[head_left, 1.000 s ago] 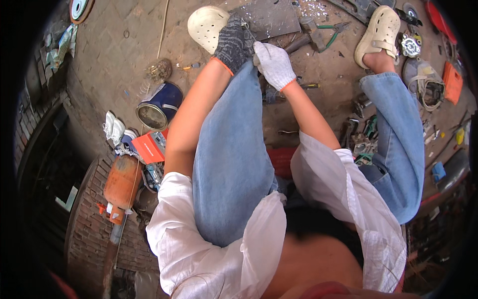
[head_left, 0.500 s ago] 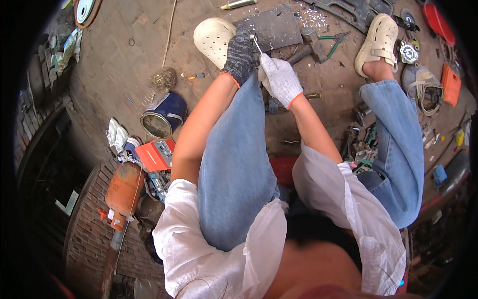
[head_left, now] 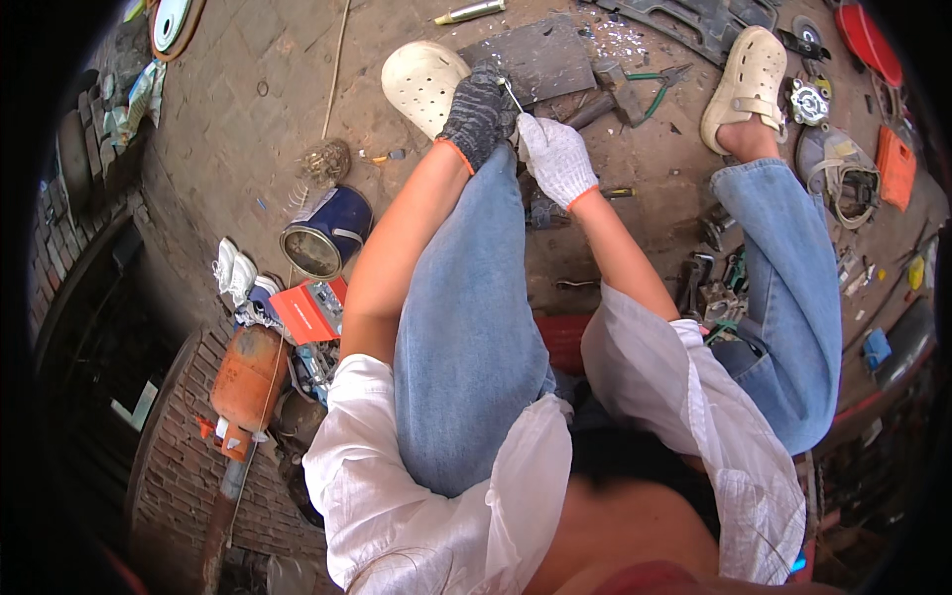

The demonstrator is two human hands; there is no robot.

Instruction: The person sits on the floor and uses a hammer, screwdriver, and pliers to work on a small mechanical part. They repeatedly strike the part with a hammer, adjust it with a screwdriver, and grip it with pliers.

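My left hand (head_left: 474, 117), in a dark speckled glove with an orange cuff, is closed beside my cream clog (head_left: 416, 84), on something small that I cannot make out. From its fingertips a thin shiny metal rod (head_left: 512, 97) slants down to my right hand (head_left: 553, 161). That hand wears a white glove and has its fingers closed on the rod, just right of my jeans-covered left leg (head_left: 466, 307). A dark flat plate (head_left: 540, 64) lies beyond the hands, with a hammer (head_left: 620, 94) and green-handled pliers (head_left: 654, 94) beside it.
On the floor (head_left: 218, 149) are a blue can (head_left: 337, 208) and red box (head_left: 302, 312) at left, with white shoes (head_left: 233, 268) and an orange cylinder (head_left: 245, 377). At right lie an orange object (head_left: 895, 169), a red dish (head_left: 871, 40) and scattered metal parts (head_left: 719, 297).
The view has shifted slightly. My right hand has moved a little down and right from my left fingertips, and more of the thin rod shows between them.
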